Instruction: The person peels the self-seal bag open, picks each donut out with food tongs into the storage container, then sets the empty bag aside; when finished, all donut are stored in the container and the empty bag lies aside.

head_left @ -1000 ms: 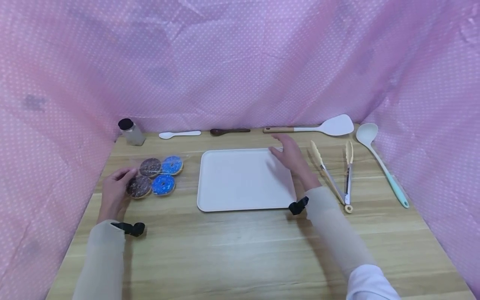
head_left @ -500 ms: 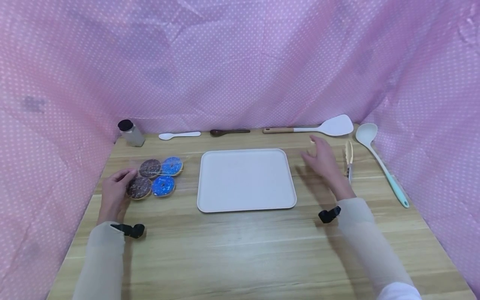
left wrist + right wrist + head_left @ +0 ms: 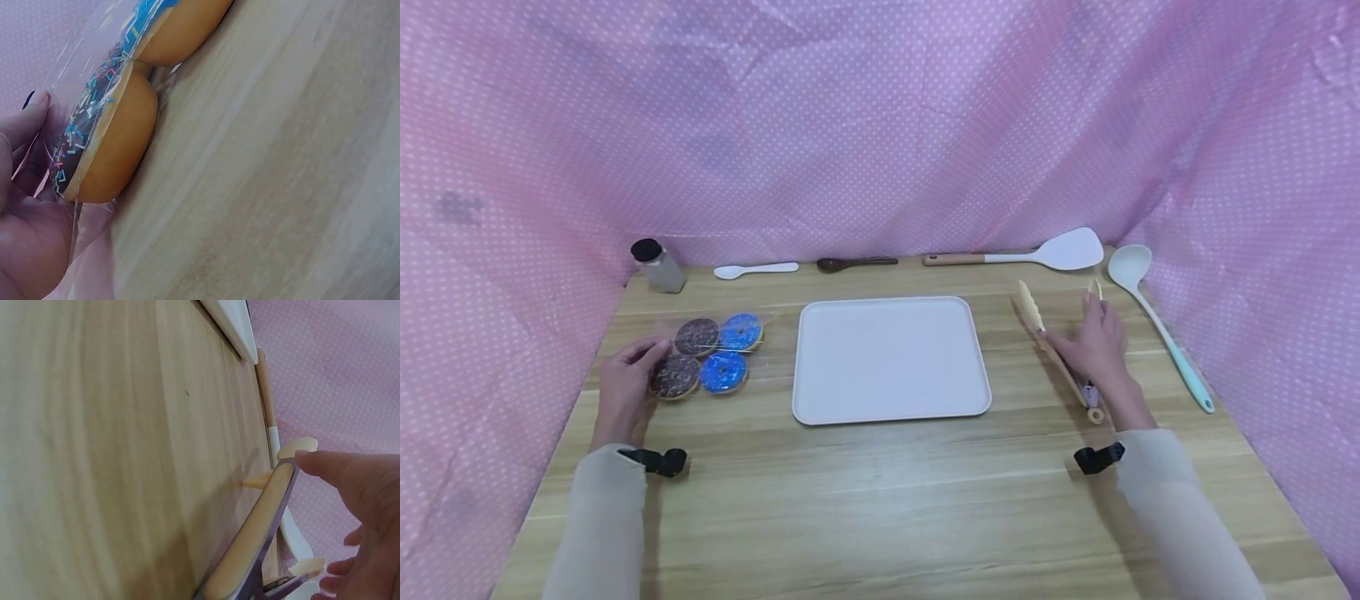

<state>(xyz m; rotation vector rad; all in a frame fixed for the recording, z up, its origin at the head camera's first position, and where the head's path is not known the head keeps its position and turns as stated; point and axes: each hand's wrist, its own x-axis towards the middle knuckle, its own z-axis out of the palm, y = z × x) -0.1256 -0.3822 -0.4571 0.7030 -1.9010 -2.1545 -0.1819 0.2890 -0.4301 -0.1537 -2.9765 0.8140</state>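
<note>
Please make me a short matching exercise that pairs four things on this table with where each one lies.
Things:
1. bag of doughnuts
2. tray
3. tongs
4. ladle

Places:
A. far right, beside the pink cloth
B. under the right hand
C. middle of the table
D. at the left hand

Pairs: 1-D, 2-C, 3-B, 4-A

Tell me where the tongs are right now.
In the head view the tongs lie on the table right of the white tray, left of the ladle, under the right hand.
</note>
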